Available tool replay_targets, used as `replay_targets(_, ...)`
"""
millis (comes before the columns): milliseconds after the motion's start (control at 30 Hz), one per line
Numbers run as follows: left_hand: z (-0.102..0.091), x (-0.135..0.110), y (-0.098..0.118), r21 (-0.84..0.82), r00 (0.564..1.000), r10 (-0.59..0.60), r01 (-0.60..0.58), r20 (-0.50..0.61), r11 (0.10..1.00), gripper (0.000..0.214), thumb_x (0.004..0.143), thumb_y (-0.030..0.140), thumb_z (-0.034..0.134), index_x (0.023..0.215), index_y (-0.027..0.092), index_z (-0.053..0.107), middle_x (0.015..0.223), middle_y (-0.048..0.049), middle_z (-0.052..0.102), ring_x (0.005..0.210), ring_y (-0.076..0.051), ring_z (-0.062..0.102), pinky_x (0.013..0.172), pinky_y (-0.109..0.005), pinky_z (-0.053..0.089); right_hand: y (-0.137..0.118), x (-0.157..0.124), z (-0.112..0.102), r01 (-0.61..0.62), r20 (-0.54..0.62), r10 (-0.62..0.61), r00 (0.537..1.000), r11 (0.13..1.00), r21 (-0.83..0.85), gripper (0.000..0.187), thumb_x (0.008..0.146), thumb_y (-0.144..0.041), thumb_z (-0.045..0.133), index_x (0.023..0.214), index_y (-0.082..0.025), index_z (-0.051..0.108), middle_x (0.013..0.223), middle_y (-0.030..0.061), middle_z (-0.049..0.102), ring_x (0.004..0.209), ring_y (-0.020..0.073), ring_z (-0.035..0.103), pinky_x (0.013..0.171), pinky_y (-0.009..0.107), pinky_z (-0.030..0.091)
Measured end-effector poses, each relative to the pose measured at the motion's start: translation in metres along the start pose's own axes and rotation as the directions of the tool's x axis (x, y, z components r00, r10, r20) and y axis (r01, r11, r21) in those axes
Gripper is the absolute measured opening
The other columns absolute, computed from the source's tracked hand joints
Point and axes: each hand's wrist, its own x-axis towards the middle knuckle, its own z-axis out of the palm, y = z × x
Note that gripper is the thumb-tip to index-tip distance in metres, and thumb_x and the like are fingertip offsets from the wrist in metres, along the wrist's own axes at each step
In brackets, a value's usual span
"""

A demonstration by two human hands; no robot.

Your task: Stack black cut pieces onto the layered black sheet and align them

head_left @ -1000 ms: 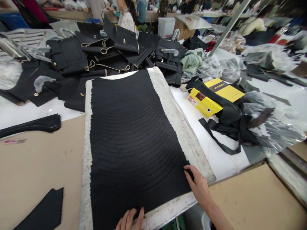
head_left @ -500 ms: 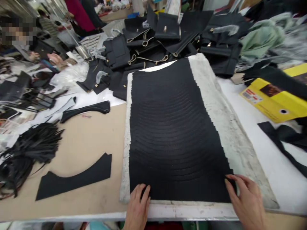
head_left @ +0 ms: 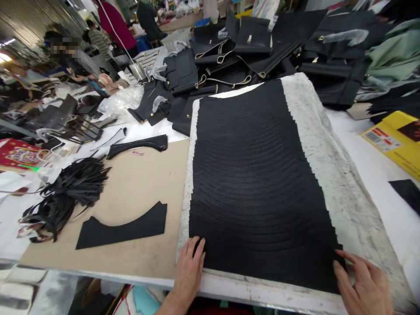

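A stack of overlapped black curved leather pieces [head_left: 259, 175] lies on a white, glue-stained board [head_left: 331, 166] in front of me. My left hand [head_left: 189, 271] lies flat on the near left corner of the stack, fingers together and stretched out. At the near right corner, my right hand [head_left: 364, 284] rests with its fingers spread on the edge of the black pieces and the board. Neither hand holds anything. A single black curved piece [head_left: 124, 229] lies on the brown cardboard sheet [head_left: 144, 183] to the left of the board.
Black bag parts with gold fittings [head_left: 236, 48] are piled at the back. A bundle of black strips [head_left: 65, 197] and a long black strap piece [head_left: 138, 145] lie at the left. A yellow box [head_left: 393, 140] sits at the right. Other people work at the far left.
The view has swung left, showing more of the cardboard sheet and strips. Both hands stay on the stack's near corners; the left hand came further into view.
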Motion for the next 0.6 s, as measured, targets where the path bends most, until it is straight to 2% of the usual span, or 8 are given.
replay_targets(233, -0.002, -0.008, -0.014, 0.025, 1.0, 0.023, -0.022, -0.013, 0.999, 0.038, 0.092, 0.017, 0.049, 0.128, 0.023, 0.056, 0.122, -0.0071, 0.061, 0.113, -0.021, 0.057, 0.094, -0.038, 0.053, 0.007, -0.002, 0.003, -0.013, 0.022, 0.013, 1.0, 1.0, -0.019, 0.044, 0.086, -0.055, 0.039, 0.108, -0.021, 0.056, 0.098, 0.0147, 0.06, 0.094, 0.0375, 0.056, 0.083, 0.053, 0.046)
replay_targets(400, -0.007, -0.012, -0.024, 0.037, 0.998, 0.05, -0.049, -0.032, 0.998, 0.033, 0.091, 0.017, 0.05, 0.122, 0.021, 0.06, 0.121, -0.0079, 0.062, 0.113, -0.021, 0.056, 0.094, -0.037, 0.052, 0.006, -0.002, 0.004, -0.012, -0.032, 0.012, 0.999, 1.0, -0.012, 0.047, 0.085, -0.061, 0.04, 0.107, -0.023, 0.057, 0.091, 0.0146, 0.061, 0.085, 0.0364, 0.057, 0.079, 0.053, 0.046)
replay_targets(500, -0.014, -0.006, -0.022, 0.032, 0.995, 0.101, -0.101, 0.018, 0.994, 0.038, 0.09, 0.015, 0.05, 0.127, 0.024, 0.058, 0.125, -0.0057, 0.061, 0.117, -0.021, 0.054, 0.095, -0.036, 0.05, 0.003, -0.001, 0.003, -0.028, -0.029, 0.028, 0.999, 1.0, -0.003, 0.052, 0.084, -0.064, 0.041, 0.108, -0.021, 0.057, 0.085, 0.0134, 0.06, 0.08, 0.0348, 0.058, 0.078, 0.051, 0.047)
replay_targets(600, -0.019, -0.001, -0.021, 0.027, 0.987, 0.137, -0.14, 0.083, 0.99, 0.043, 0.089, 0.018, 0.053, 0.131, 0.031, 0.055, 0.129, -0.003, 0.06, 0.119, -0.023, 0.053, 0.094, -0.038, 0.049, 0.0, -0.001, 0.003, -0.018, -0.044, 0.019, 0.999, 1.0, 0.003, 0.06, 0.083, -0.068, 0.039, 0.108, -0.017, 0.057, 0.089, 0.0142, 0.059, 0.08, 0.034, 0.057, 0.082, 0.051, 0.046)
